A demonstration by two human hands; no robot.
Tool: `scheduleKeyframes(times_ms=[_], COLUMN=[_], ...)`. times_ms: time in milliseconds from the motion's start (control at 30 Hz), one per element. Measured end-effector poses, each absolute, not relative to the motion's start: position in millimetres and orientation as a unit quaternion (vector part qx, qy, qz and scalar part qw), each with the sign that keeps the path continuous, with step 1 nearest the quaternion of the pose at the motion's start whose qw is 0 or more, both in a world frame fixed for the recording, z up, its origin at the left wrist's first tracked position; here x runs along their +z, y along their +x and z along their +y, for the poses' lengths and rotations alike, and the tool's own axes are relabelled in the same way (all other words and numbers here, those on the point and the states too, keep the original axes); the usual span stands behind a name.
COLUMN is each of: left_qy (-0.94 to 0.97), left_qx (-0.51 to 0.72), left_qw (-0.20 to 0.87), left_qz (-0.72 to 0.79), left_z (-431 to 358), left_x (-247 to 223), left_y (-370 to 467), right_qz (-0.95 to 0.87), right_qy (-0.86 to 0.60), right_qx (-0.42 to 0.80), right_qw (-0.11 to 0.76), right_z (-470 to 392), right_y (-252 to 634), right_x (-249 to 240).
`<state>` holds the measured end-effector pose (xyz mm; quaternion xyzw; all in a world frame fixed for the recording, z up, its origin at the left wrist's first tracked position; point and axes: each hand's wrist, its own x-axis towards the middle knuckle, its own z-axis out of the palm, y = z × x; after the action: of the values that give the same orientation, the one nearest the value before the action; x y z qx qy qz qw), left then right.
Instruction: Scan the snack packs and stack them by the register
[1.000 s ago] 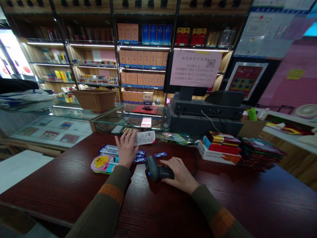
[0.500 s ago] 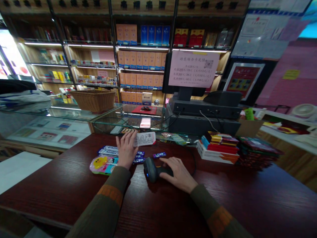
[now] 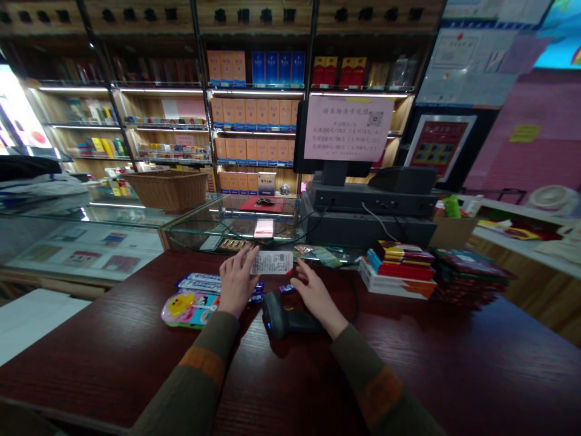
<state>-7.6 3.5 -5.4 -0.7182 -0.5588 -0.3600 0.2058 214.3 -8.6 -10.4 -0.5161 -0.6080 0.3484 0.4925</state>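
Above the far side of the counter (image 3: 281,387), the left hand (image 3: 235,283) has its fingers clamped on the left end of a white packet (image 3: 275,263) (probably light, fairly stiff, best pinched by its edges); the right hand (image 3: 314,295) hovers just right, fingers apart.

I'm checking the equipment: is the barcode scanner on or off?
On, apparently: the barcode scanner shows a glowing blue light.

On the table (image 3: 272,387), the scanner (image 3: 275,318) lies between the pack (image 3: 185,307) on the left and the pile of boxes (image 3: 399,272) on the right, and behind them the screen (image 3: 301,142) stands right of the basket (image 3: 170,192).
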Motion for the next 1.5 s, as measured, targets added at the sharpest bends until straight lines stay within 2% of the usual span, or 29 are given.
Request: scheduleKeyframes(times_ms=[433,633,867,1133,1500], left_qy=[-0.714,-0.735,-0.719,-0.71,-0.709], left_qx=[-0.325,-0.373,-0.391,-0.436,-0.466], left_qw=[0.197,0.161,0.141,0.09,0.084], left_qz=[-0.588,-0.542,-0.557,-0.546,-0.522], left_z=[3,12,14,19,16], left_x=[-6,-15,-20,-28,-22], left_y=[-1,-4,-4,-5,-2], right_qz=[-0.622,-0.613,-0.615,-0.608,-0.597], right_qy=[-0.507,-0.509,-0.53,-0.522,-0.515], right_qx=[0.311,0.329,0.317,0.33,0.309], right_qw=[0.51,0.506,0.49,0.499,0.532], right_z=[-7,-7,-8,-5,-9], right_y=[207,205,207,206,211], right_x=[-18,-18,-15,-15,-6])
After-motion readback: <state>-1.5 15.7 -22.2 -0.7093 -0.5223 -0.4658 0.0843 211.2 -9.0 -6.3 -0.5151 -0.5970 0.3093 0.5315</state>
